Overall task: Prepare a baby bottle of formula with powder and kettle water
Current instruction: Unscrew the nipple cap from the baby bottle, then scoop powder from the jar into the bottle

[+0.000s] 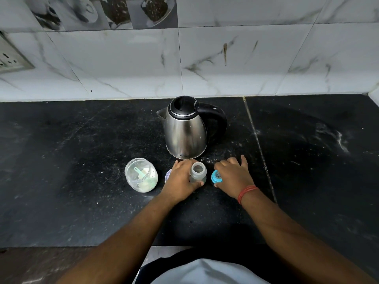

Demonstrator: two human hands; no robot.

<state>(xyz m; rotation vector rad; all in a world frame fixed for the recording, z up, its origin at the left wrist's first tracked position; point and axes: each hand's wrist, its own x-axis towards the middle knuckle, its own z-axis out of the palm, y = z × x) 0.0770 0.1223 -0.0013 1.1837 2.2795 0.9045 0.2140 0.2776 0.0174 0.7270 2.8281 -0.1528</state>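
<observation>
A clear baby bottle [198,172] stands upright and uncapped on the black counter, and my left hand [180,180] is wrapped around its body. Just to its right lies the blue teat cap [215,176], with the fingers of my right hand [233,177] closed on it at counter level. A steel kettle [185,132] with a black lid and handle stands directly behind the bottle, spout pointing left. Left of my left hand sits an open clear jar of white powder [141,174] with a pale green scoop inside.
A pale round lid [168,174] lies partly hidden behind my left hand, between jar and bottle. The black stone counter [82,160] has a seam right of the kettle and white smears at far right. A marble-tiled wall rises behind; a socket plate [10,58] is at upper left.
</observation>
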